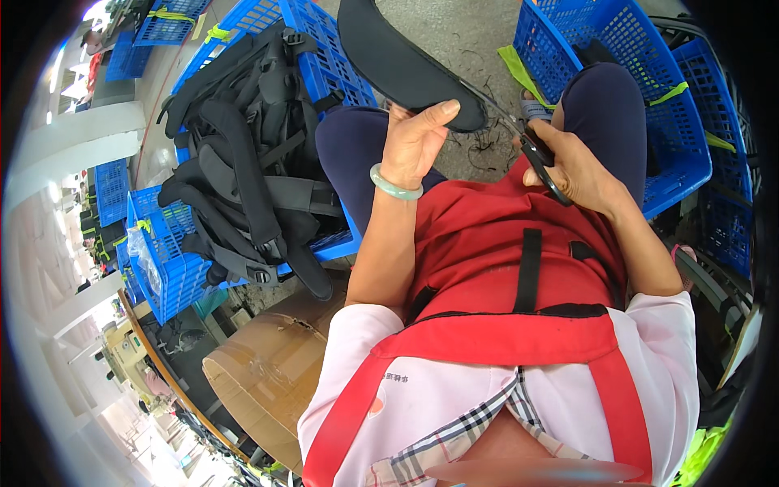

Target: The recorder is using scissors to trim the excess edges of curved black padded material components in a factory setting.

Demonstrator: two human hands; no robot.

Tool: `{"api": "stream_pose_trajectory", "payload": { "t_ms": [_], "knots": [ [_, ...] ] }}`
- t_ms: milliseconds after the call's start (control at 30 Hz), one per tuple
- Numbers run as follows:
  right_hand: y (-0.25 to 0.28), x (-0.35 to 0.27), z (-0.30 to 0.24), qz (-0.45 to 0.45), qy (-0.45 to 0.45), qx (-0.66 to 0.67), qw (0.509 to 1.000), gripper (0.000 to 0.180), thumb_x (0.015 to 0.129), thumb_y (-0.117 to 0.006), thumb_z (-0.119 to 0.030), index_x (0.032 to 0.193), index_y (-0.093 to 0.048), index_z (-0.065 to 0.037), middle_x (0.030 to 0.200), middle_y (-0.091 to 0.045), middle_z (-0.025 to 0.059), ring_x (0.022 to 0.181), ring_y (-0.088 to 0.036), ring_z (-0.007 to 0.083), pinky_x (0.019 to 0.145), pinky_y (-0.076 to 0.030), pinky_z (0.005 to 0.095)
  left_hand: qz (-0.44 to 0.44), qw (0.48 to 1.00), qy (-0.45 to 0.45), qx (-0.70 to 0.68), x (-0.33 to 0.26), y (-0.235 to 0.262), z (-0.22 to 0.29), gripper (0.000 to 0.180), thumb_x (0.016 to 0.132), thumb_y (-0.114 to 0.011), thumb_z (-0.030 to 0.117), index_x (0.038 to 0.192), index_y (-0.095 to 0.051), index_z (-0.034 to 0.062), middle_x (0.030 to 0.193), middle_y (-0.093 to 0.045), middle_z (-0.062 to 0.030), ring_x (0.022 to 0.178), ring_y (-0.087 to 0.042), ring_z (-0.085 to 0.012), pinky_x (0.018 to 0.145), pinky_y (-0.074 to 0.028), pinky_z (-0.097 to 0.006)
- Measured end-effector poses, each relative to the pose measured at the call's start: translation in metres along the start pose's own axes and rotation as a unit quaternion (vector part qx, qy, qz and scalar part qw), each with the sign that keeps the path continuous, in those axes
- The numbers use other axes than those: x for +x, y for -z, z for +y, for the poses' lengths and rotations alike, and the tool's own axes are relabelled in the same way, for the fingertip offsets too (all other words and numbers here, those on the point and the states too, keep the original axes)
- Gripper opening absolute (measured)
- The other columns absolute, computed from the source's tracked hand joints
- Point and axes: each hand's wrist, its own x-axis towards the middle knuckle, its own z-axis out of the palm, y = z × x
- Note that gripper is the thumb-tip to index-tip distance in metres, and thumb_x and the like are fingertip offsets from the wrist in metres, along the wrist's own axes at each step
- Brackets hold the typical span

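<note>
My left hand (412, 144) is closed on a black padded strap (406, 65), thumb on top, near its rounded end. The strap is long and curved, and it rises out at the top of the picture. In my right hand (586, 172) is a pair of black-handled scissors (533, 152), with my fingers round the handles. Their blades point up and left, lying close along the strap's edge. Whether they touch it I cannot tell. A red apron (495, 243) covers my lap beneath both hands.
Beside my left knee, a blue plastic crate (335, 77) carries a heap of black padded straps (243, 154). More blue crates (677, 154) stand on the right. A cardboard box (264, 369) is at lower left. Dark thread scraps (484, 150) lie on the floor between my knees.
</note>
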Motion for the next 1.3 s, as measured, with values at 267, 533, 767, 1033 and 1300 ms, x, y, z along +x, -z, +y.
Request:
{"api": "stream_pose_trajectory", "payload": {
  "t_ms": [267, 533, 767, 1033, 1300],
  "knots": [
    [0.001, 0.002, -0.009, 0.028, 0.011, -0.092, 0.995, 0.059, 0.077, -0.075, -0.046, 0.095, -0.047, 0.003, 0.066, -0.045, 0.0166, 0.06, -0.042, 0.0271, 0.058, -0.04, 0.0364, -0.016, 0.997, 0.02, 0.067, -0.004, -0.004, 0.0, 0.021, 0.081, -0.066, -0.006, 0.096, -0.066, 0.008, 0.093, -0.067, -0.0037, 0.086, -0.065, -0.0171, 0.077, -0.053, -0.036],
    [-0.006, 0.008, 0.009, 0.044, -0.003, 0.001, 0.999, 0.043, 0.084, -0.072, -0.036, 0.09, -0.052, 0.002, 0.067, -0.043, 0.0035, 0.065, -0.041, 0.0121, 0.058, -0.038, 0.0298, -0.025, 0.997, 0.033, 0.064, -0.002, -0.002, -0.006, 0.022, 0.081, -0.066, -0.006, 0.097, -0.066, 0.0089, 0.093, -0.067, -0.0027, 0.087, -0.065, -0.0166, 0.069, -0.054, -0.038],
    [-0.015, 0.027, -0.003, 0.155, 0.069, 0.142, 0.975, 0.032, 0.082, -0.076, -0.022, 0.089, -0.053, -0.001, 0.076, -0.044, -0.004, 0.072, -0.039, 0.006, 0.061, -0.036, 0.023, 0.002, 0.992, -0.003, 0.124, -0.002, -0.019, -0.016, 0.017, 0.083, -0.069, -0.003, 0.098, -0.067, 0.005, 0.093, -0.066, -0.0006, 0.087, -0.061, -0.0113, 0.078, -0.049, -0.026],
    [0.006, 0.021, -0.005, 0.078, 0.116, -0.054, 0.989, 0.025, 0.078, -0.073, -0.007, 0.083, -0.049, -0.001, 0.065, -0.037, 0.0059, 0.063, -0.035, 0.0109, 0.054, -0.034, 0.0274, 0.224, 0.949, -0.184, 0.124, 0.014, 0.016, 0.016, 0.038, 0.089, -0.066, 0.012, 0.121, -0.052, -0.0017, 0.109, -0.06, -0.0056, 0.1, -0.057, -0.0139, 0.091, -0.044, -0.028],
    [0.025, -0.001, 0.024, -0.003, 0.082, 0.072, 0.994, 0.019, 0.081, -0.071, -0.005, 0.084, -0.052, -0.004, 0.07, -0.048, -0.003, 0.058, -0.038, 0.0045, 0.051, -0.032, 0.0233, 0.096, 0.995, 0.035, 0.016, 0.002, 0.012, 0.042, 0.024, 0.088, -0.063, 0.005, 0.11, -0.061, -0.0016, 0.101, -0.067, -0.0119, 0.091, -0.066, -0.022, 0.083, -0.053, -0.034]
  ]
}}
